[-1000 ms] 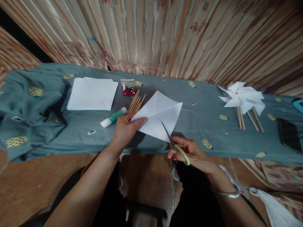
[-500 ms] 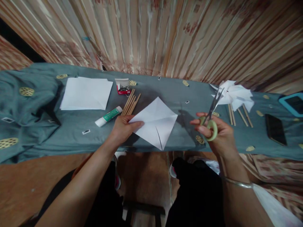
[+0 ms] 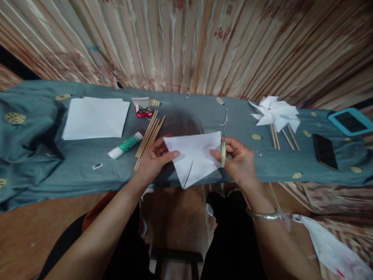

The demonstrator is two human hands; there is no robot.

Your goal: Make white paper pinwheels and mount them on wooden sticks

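Observation:
A white sheet of paper (image 3: 198,151) is held up over the near side of the table, with one slit running in from its lowest corner. My left hand (image 3: 154,157) pinches its left corner, thumb on top. At the right edge my right hand (image 3: 237,157) presses its thumb on the paper. The same hand carries scissors (image 3: 223,149) with pale green handles, seen nearly edge-on, blades pointing away from me. Just beyond my left hand lie several thin wooden sticks (image 3: 150,134).
A glue stick (image 3: 125,145), a stack of white paper (image 3: 96,118) and a red box of small metal pins (image 3: 142,108) lie to the left. Paper pinwheels (image 3: 275,112) on sticks, a phone (image 3: 325,151) and a blue-framed device (image 3: 351,121) lie right. A curtain (image 3: 186,46) hangs behind.
My right hand has come left with the scissors and taken hold of the paper's right side. The paper has turned and tilted, its far edge now nearly level. The view has shifted slightly right.

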